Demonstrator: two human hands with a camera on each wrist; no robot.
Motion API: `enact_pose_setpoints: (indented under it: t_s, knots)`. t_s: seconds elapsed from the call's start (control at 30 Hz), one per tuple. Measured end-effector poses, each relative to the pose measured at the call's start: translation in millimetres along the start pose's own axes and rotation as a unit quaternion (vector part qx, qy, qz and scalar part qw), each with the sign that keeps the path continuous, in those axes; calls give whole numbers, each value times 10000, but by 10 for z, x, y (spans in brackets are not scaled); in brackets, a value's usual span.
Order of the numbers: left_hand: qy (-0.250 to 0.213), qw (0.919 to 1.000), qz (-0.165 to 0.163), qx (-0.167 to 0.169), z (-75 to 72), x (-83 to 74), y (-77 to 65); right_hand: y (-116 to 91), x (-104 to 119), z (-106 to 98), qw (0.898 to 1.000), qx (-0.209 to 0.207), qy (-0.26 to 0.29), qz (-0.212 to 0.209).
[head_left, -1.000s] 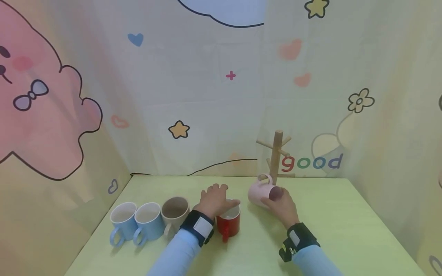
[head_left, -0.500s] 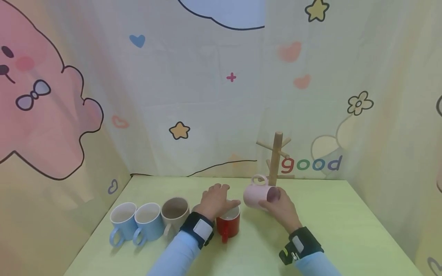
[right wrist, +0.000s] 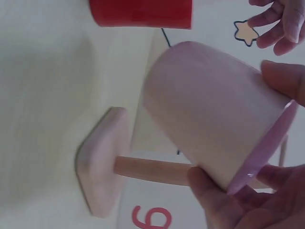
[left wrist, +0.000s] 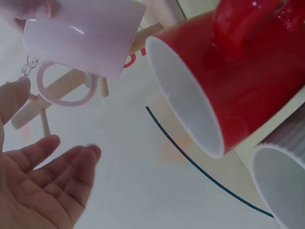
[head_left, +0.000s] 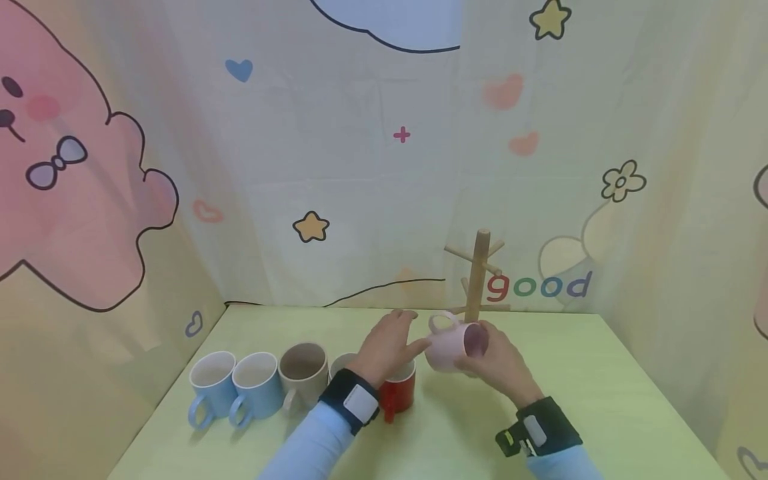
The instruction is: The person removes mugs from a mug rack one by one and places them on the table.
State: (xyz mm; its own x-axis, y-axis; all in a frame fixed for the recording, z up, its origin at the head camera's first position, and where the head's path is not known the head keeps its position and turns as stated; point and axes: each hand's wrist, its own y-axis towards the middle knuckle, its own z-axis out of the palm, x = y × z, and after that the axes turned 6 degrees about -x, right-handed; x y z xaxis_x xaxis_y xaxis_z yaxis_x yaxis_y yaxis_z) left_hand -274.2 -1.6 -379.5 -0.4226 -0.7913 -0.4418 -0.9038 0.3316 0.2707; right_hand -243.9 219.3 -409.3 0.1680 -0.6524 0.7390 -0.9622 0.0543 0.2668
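My right hand (head_left: 501,365) grips a pale pink mug (head_left: 445,351) at its rim, thumb and fingers on either side in the right wrist view. Held above the table, the mug lies on its side, its mouth toward the right hand and its handle (left wrist: 66,101) up. Just left of it, my left hand (head_left: 387,350) is spread and holds nothing; a small gap separates its fingers from the handle in the left wrist view. Below the left hand, a red mug (head_left: 401,392) stands upright, partly hidden. Behind the pink mug rises a wooden mug tree (head_left: 478,280) with bare pegs.
Left of the red mug, a row of upright mugs stands on the pale green table (head_left: 576,400): a mostly hidden one (head_left: 342,363), a beige mug (head_left: 304,373) and two light blue mugs (head_left: 257,383). A printed curtain (head_left: 360,167) hangs behind the table.
The pink mug has lifted and moved slightly left, its mouth turning toward me. My left hand has shifted right from over the red mug toward the pink mug's handle.
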Motion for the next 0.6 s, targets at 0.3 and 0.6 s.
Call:
enact_pose_setpoints:
  t_s: [0.3, 0.6]
  knots:
    - [3, 9966, 754, 346, -11, -249, -85, -84, 177, -192, 9943, 654, -410, -736]
    - [296, 9874, 1287, 871, 116, -298, -201, -208, 255, -264, 9857, 1316, -822, -665]
